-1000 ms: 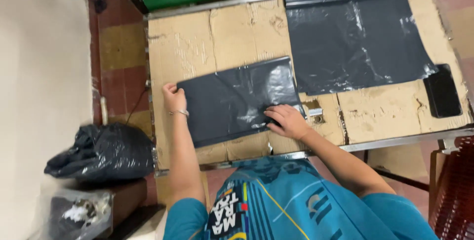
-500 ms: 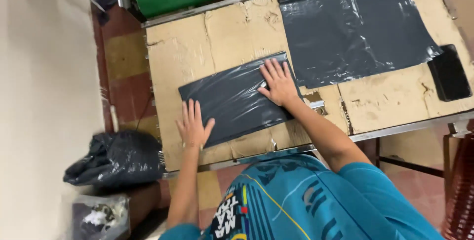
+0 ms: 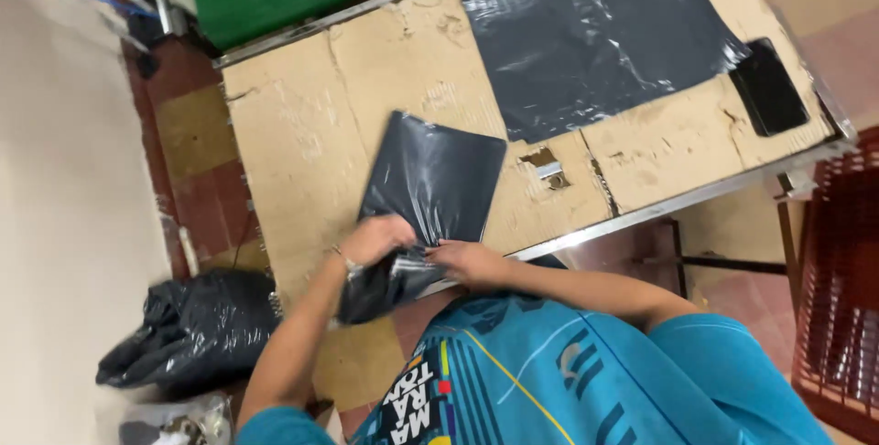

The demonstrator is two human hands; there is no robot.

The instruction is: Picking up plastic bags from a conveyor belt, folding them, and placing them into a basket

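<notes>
Left hand [image 3: 377,238] and right hand [image 3: 465,261] grip the near edge of a folded dark-grey plastic bag [image 3: 432,179] on a cardboard-covered table [image 3: 302,124].

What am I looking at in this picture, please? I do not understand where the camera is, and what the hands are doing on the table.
The camera sits on a person's head and looks down, so you see that person's own arms and blue shirt at the bottom. There is no machine, only two bare hands. The left hand and the right hand both grip the near end of a dark grey plastic bag, which lies partly on the cardboard-covered table and hangs over its edge. Farther back lies a larger dark plastic sheet, and a flat black object rests near the table's corner. On the floor sits a filled black bag.
</notes>
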